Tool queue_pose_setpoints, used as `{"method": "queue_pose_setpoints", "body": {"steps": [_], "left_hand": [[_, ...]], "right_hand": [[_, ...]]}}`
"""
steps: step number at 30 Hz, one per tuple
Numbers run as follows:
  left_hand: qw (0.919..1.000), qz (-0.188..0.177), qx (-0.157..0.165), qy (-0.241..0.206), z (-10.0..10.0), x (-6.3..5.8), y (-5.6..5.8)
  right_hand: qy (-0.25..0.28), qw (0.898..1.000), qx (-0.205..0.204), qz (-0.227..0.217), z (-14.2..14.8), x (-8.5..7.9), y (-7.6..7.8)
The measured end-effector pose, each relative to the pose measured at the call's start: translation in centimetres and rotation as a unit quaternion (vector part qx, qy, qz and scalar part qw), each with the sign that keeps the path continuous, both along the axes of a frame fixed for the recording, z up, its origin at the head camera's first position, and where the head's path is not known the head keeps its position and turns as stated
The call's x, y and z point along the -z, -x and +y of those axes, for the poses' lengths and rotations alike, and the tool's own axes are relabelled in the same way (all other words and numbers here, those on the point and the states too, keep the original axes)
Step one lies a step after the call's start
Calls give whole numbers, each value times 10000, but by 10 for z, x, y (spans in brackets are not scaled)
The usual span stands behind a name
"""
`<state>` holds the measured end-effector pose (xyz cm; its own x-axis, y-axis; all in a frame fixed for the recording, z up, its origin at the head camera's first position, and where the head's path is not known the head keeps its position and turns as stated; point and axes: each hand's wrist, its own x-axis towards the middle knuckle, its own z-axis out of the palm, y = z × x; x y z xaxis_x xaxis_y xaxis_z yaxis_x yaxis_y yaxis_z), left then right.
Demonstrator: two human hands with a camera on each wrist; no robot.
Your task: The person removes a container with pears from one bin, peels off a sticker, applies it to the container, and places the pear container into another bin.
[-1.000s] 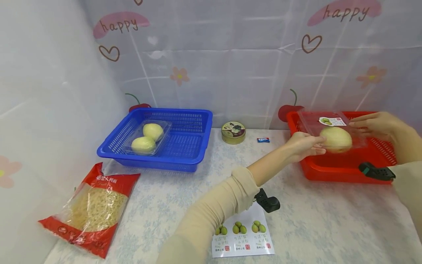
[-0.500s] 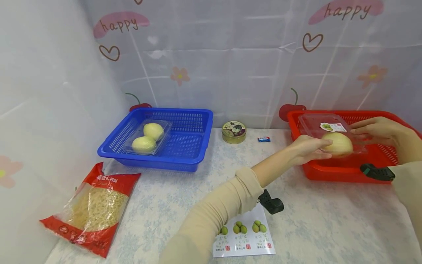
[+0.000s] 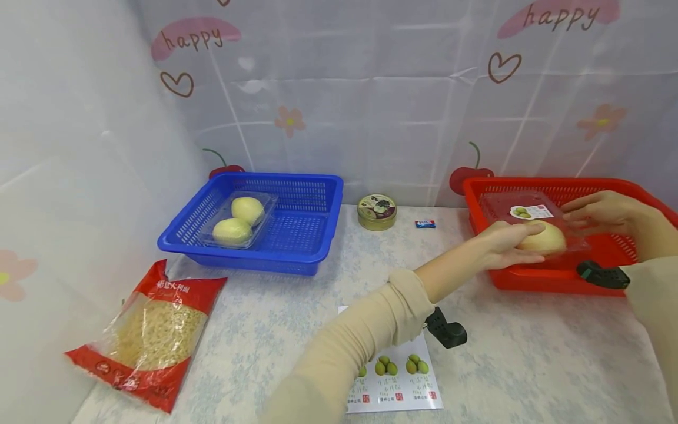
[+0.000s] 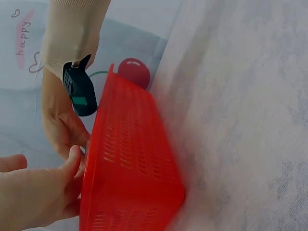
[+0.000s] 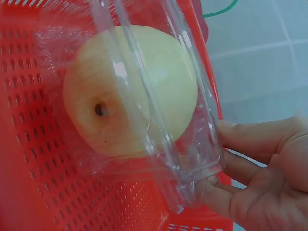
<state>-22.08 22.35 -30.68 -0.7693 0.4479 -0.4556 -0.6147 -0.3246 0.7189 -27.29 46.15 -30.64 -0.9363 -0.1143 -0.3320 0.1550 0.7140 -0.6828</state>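
At the red basket [image 3: 556,284]: labelled clear box [image 3: 529,212], pale fruit [image 3: 548,239] inside, pinched by left hand [image 3: 511,242] and right hand [image 3: 604,213]. Labelling looks done; release not yet. Left of red basket: blue basket [image 3: 249,257] with second box [image 3: 223,213], no label seen.

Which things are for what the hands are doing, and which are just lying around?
Likely part of the job:
- clear labelled box
- pear inside it
- red basket
- blue basket, with two boxed pears
- pear-label sheet

Probably just lying around:
- pasta bag
- round tin
- small blue-and-red packet
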Motion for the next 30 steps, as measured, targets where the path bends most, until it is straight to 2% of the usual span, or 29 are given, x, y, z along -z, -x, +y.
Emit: {"method": "queue_pose_setpoints", "body": {"steps": [5,8,14,19,22,27,30], "left_hand": [[9993,-239,-258,-83,9,1,-3],[9994,-273,-211,31,11,0,-4],[9987,-117,-78,490,10,-2,-3],[9972,-154,127,716,10,-5,0],[9975,-216,213,635,9,-7,-1],[9990,-205,145,365,7,-9,-5],[9986,-15,79,518,3,-11,-6]], "right_hand": [[-167,9998,-138,42,-2,2,-1],[-169,9996,-212,-37,-3,2,-1],[-218,9983,-442,-295,-6,1,-1],[-44,9968,-651,-463,-7,4,0],[43,9949,-767,-658,-7,5,0],[161,9920,-899,-874,-7,4,-2],[150,9917,-909,-896,-8,1,-3]]}}
